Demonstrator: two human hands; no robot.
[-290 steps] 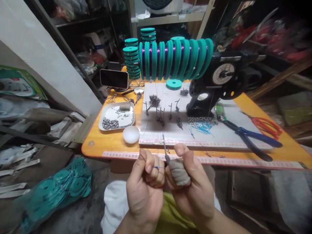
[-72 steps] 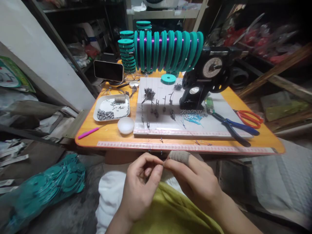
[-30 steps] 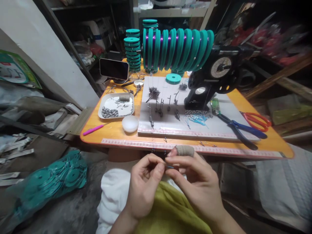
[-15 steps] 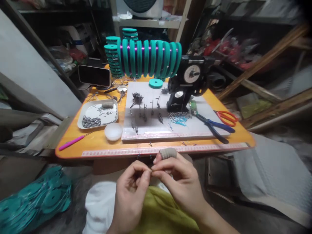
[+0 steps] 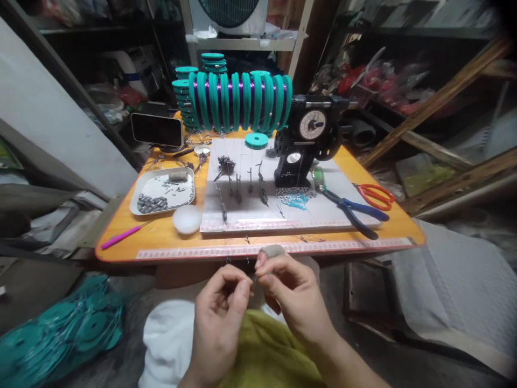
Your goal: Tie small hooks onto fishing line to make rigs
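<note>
My left hand and my right hand meet over my lap, just below the front edge of the orange table. Both pinch with thumb and fingers around something too thin to make out, perhaps a fine line that runs up toward the table. A grey wrap covers my right index finger. On the white board lie several small dark weights on lines and a heap of tiny blue pieces.
A row of teal spools with purple line sits on a black winder with a dial. Blue-handled pliers, red scissors, a metal tray, a white cap, a pink tool and a phone lie around. Teal discs lie on the floor.
Earlier my right hand held a thin tool by its grey handle; that tool is gone from it. My hands stay pinched together, and one weight on the board has slid nearer the front.
</note>
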